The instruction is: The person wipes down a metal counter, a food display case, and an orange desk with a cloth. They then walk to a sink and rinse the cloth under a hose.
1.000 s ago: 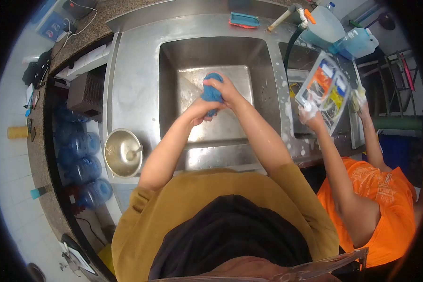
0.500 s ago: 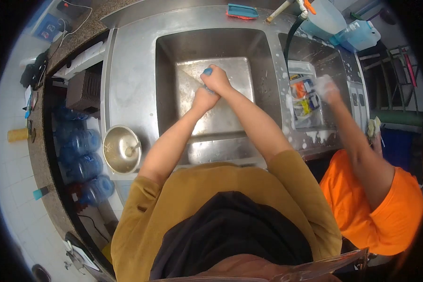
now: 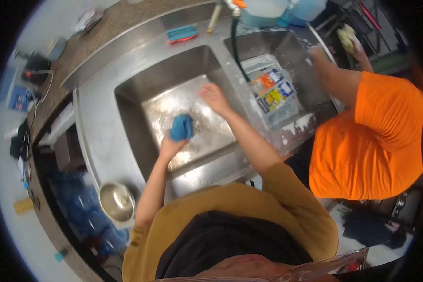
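Observation:
A crumpled blue cloth (image 3: 181, 127) is gripped in my left hand (image 3: 173, 143), above the bottom of the steel sink basin (image 3: 131, 110). My right hand (image 3: 212, 97) is apart from it, farther in and to the right over the same basin. Its fingers look loosely spread and nothing shows in them, though motion smears them a little. The basin floor beneath my hands looks wet and shiny.
A metal bowl (image 3: 109, 199) stands on the left ledge. In the right basin lies a plastic container with colourful packets (image 3: 273, 91). A co-worker in an orange shirt (image 3: 362, 155) reaches there. Behind are a blue-and-red sponge holder (image 3: 182, 34) and a dark hose (image 3: 235, 47).
My hands, earlier pressed together, have come apart. The blue cloth now bulges from my left hand. The view has turned, and the co-worker's hand has moved away from the container.

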The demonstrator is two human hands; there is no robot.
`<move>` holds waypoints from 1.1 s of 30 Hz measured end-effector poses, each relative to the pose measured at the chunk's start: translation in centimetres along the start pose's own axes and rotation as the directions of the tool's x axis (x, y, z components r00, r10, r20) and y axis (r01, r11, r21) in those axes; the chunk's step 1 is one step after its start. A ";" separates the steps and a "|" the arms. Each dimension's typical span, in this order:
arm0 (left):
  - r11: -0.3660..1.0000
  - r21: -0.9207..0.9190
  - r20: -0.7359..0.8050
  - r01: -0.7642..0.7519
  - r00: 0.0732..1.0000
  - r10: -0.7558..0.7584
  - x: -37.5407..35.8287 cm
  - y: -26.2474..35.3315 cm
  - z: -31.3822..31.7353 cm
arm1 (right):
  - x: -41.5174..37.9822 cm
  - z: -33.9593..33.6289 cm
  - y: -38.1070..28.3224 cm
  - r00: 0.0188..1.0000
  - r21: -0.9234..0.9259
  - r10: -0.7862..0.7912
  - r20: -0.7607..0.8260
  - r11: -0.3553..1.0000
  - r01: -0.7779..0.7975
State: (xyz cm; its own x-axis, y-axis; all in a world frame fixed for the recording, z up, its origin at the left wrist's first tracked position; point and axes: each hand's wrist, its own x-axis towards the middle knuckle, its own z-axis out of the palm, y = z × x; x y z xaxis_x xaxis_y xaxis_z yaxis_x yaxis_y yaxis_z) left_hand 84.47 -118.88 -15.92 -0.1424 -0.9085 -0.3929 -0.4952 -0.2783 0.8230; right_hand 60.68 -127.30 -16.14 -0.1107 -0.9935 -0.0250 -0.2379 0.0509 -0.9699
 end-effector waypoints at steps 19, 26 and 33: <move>0.970 -0.236 0.272 -0.055 0.955 0.120 0.9 7.9 5.6 | 10.5 -17.7 16.4 0.651 0.360 0.720 -0.239 0.689 -0.629; 0.949 -0.292 0.262 0.116 0.964 -0.037 2.6 6.2 7.5 | 8.0 -18.4 13.7 0.972 -0.374 0.234 -0.035 0.898 -0.230; 0.937 -0.343 0.221 0.069 0.975 0.009 1.7 5.7 9.1 | 3.0 -18.8 6.3 0.954 -0.665 0.273 -0.121 0.691 -0.282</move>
State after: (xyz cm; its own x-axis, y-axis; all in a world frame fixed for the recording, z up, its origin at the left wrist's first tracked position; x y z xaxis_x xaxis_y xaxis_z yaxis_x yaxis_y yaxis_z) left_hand 73.62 -119.19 -15.60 -0.3331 -0.8195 -0.4663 -0.1795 -0.4304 0.8846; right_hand 40.69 -128.00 -17.76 -0.2873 -0.9220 -0.2595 -0.7751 0.3830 -0.5026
